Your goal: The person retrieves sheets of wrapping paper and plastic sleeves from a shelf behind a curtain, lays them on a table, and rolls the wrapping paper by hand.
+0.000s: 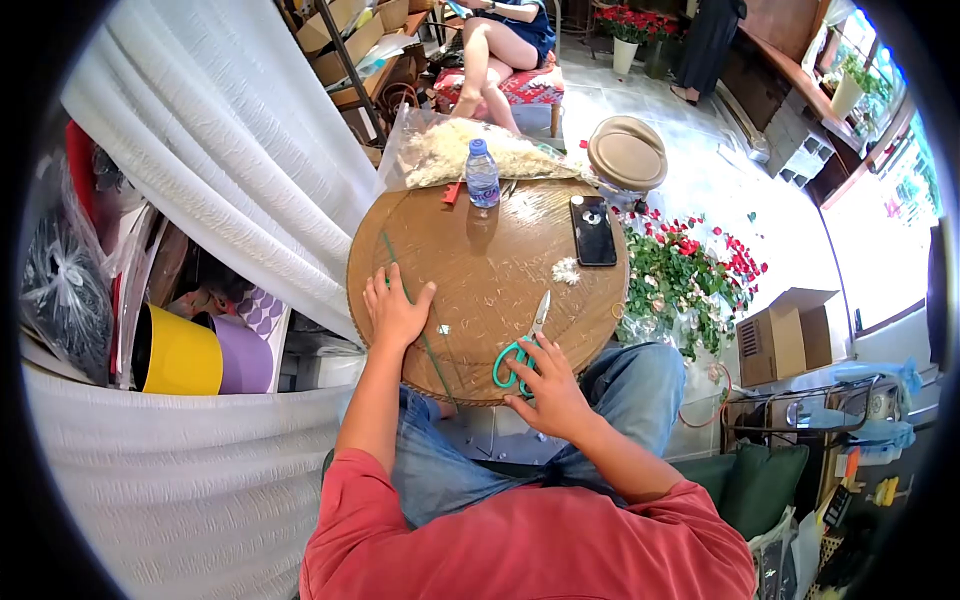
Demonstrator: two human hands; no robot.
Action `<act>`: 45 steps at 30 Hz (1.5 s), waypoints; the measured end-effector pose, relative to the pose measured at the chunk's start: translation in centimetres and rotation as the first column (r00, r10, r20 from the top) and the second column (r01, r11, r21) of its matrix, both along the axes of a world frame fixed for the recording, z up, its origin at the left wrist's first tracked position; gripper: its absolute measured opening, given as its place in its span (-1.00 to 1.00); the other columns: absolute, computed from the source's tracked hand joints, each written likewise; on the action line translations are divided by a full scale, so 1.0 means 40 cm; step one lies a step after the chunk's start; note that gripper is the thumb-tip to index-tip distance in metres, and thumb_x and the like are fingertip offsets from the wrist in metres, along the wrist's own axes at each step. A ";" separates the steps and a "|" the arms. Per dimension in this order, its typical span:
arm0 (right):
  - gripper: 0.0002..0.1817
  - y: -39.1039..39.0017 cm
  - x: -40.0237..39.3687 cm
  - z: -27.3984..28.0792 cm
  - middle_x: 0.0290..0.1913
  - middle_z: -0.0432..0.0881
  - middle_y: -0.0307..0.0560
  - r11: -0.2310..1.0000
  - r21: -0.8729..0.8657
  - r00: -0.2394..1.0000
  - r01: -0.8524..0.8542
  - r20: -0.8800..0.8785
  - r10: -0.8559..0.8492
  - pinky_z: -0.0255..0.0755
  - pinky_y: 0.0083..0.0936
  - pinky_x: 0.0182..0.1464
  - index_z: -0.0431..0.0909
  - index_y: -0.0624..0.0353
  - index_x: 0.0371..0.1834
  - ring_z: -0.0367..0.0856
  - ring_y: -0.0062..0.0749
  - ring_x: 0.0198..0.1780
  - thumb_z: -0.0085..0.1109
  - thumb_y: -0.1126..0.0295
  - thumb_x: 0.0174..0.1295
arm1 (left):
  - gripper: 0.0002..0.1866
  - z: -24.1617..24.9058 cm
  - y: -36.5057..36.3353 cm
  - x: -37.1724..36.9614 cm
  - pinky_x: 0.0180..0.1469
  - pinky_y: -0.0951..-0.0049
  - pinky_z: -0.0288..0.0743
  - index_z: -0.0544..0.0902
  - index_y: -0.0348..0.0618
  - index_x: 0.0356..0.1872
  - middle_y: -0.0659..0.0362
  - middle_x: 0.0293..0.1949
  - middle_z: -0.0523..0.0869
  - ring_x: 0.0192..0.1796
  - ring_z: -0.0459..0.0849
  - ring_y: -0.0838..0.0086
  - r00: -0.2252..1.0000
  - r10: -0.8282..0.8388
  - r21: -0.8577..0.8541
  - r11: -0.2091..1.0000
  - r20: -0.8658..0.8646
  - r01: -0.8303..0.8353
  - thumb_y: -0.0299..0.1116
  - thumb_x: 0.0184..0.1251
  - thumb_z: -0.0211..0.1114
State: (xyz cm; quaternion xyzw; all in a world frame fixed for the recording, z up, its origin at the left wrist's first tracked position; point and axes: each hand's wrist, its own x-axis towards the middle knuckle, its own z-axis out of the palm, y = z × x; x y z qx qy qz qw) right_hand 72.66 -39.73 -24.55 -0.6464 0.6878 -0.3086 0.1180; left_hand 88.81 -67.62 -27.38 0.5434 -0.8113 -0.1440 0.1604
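Observation:
On the left part of the round brown table [470, 255], my left hand [398, 308] lies flat with fingers spread, over a thin green stem [433, 352]. My right hand [550, 388] rests at the table's near right edge, its fingers apart and touching the handles of the green scissors [516, 368]. The scissor blades point away from me. A small white flower [565, 271] lies beyond the scissors, near a black phone [593, 231]. Toward the far edge stands a water bottle [482, 178], with a small red object [451, 193] beside it.
A wrapped cream bouquet [470, 150] lies at the table's far edge. Right of the table are red flowers [690, 265], a brown stool [627, 153] and a cardboard box [785, 338]. White curtains [230, 150] hang at left. A person [500, 50] sits beyond the table.

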 end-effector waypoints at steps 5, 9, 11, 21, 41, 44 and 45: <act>-0.39 0.003 -0.006 -0.008 0.48 0.33 0.17 1.000 0.011 1.000 -0.007 0.002 0.007 0.11 0.14 0.55 0.53 0.08 0.30 0.16 0.31 0.56 0.46 0.24 0.16 | -0.25 -0.060 -0.033 -0.011 0.59 -0.06 0.00 0.39 -0.36 0.44 -0.24 0.45 0.36 0.53 0.20 -0.18 0.993 -0.121 -0.173 0.978 -0.006 0.118 -0.12 0.29 0.30; -0.38 0.010 -0.026 -0.022 0.48 0.33 0.18 1.000 -0.012 1.000 0.000 -0.028 0.000 0.13 0.07 0.55 0.54 0.09 0.30 0.17 0.31 0.56 0.48 0.23 0.14 | -0.44 -0.088 -0.117 0.018 0.53 0.01 0.17 0.50 -0.40 0.31 -0.20 0.35 0.50 0.45 0.34 -0.13 0.959 -0.260 -0.295 0.930 -0.114 0.217 -0.38 0.28 0.21; -0.41 0.009 -0.047 -0.012 0.46 0.36 0.19 0.997 -0.082 0.999 -0.016 0.033 0.019 0.17 0.06 0.54 0.56 0.13 0.25 0.21 0.28 0.54 0.46 0.23 0.14 | -0.48 -0.089 -0.163 0.036 0.52 0.02 0.22 0.54 -0.36 0.28 -0.13 0.32 0.55 0.43 0.38 -0.14 0.924 -0.351 -0.302 0.906 -0.152 0.295 -0.45 0.27 0.20; -0.28 -0.269 -0.412 0.075 0.27 0.51 0.33 0.703 0.101 0.706 0.704 -0.204 -0.678 0.40 -0.05 0.36 0.48 0.40 0.23 0.50 0.14 0.32 0.35 0.00 0.22 | -0.50 -0.026 -0.204 0.071 0.57 0.09 0.14 0.58 -0.24 0.29 -0.02 0.38 0.54 0.57 0.25 -0.05 0.887 -0.439 -0.312 0.871 -0.143 0.380 -0.42 0.31 0.32; -0.26 -0.405 -0.239 0.107 -0.13 0.75 0.24 0.854 0.319 0.878 0.412 0.112 -0.465 0.60 -0.19 0.02 0.64 0.40 -0.03 0.76 0.04 -0.06 0.53 0.00 -0.20 | -0.78 -0.233 -0.048 0.343 0.17 0.41 0.46 0.68 -0.33 -0.06 0.12 -0.08 0.65 0.04 0.61 0.39 0.401 0.282 0.192 0.949 -0.871 -0.250 -0.52 0.30 0.27; -0.30 -0.528 -0.132 0.067 -0.19 0.75 0.29 0.948 0.263 0.957 0.178 0.178 -0.230 0.61 -0.18 -0.05 0.67 0.43 -0.12 0.77 0.03 -0.14 0.53 0.00 -0.19 | -0.78 -0.214 -0.036 0.315 0.14 0.41 0.49 0.67 -0.32 -0.07 0.11 -0.07 0.64 0.05 0.63 0.37 0.465 0.239 0.142 0.962 -0.853 -0.235 -0.52 0.27 0.30; -0.25 -0.576 -0.096 0.084 -0.18 0.75 0.29 0.944 0.304 0.951 0.126 0.235 -0.203 0.61 -0.18 -0.04 0.64 0.45 -0.08 0.77 0.04 -0.13 0.53 -0.02 -0.20 | -0.77 -0.193 -0.018 0.305 0.13 0.43 0.49 0.67 -0.31 -0.05 0.15 -0.06 0.64 0.04 0.61 0.43 0.472 0.240 0.151 0.964 -0.848 -0.219 -0.51 0.30 0.28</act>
